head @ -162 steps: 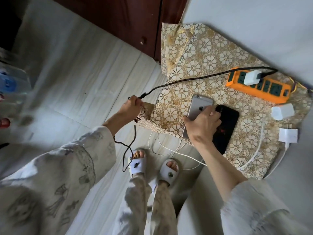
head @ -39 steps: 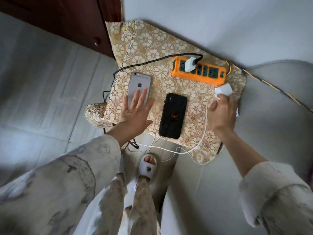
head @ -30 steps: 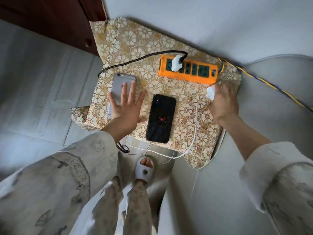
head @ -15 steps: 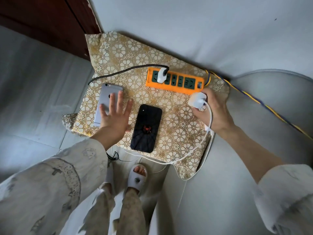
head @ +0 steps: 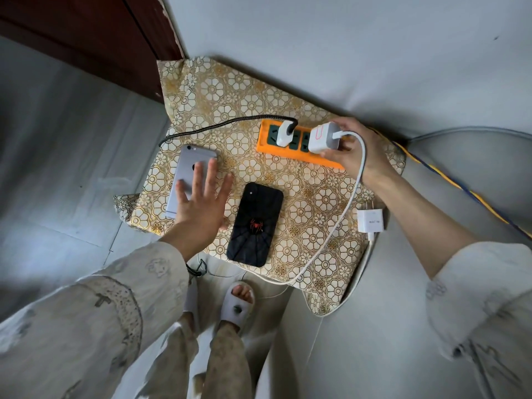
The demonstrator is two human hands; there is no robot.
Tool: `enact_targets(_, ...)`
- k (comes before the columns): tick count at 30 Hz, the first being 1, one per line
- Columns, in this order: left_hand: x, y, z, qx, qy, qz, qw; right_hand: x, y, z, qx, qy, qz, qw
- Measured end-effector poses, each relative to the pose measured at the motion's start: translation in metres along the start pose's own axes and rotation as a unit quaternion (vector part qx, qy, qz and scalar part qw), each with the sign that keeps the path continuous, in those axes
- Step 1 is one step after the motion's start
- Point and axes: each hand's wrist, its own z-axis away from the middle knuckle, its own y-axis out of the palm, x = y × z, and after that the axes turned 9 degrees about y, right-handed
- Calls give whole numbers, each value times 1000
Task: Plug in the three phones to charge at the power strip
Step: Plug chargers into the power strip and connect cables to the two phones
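An orange power strip (head: pixel 267 139) lies at the back of a gold flowered cloth (head: pixel 253 90). A small white charger (head: pixel 285 133) with a black braided cable (head: pixel 218 125) sits in its left socket. My right hand (head: pixel 357 151) grips a larger white charger (head: pixel 324 137) over the strip's middle sockets; its white cable (head: pixel 342 214) trails toward the cloth's front edge. My left hand (head: pixel 201 203) lies flat with fingers spread on a silver phone (head: pixel 190 165). A black phone (head: pixel 254 223) with a red spider lies face down beside it.
A third white charger (head: pixel 370 220) lies at the cloth's right edge. A yellow and blue cord (head: pixel 460 188) runs off to the right. A dark wooden door (head: pixel 86 33) stands at the back left. My slippered feet (head: pixel 239 300) are below the table's front edge.
My right hand has lifted the larger white charger from the cloth up onto the power strip's middle sockets. My left hand has stayed flat on the silver phone.
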Motion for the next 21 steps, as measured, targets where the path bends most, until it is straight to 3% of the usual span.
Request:
enact_targets(6,1,0,1,-5,3,6,1000,7,1,-5,14,-14,16,1000)
enact_targets(21,3,2,2,-15,-2,0,1000,25,7,-9,-18,-110,244,963)
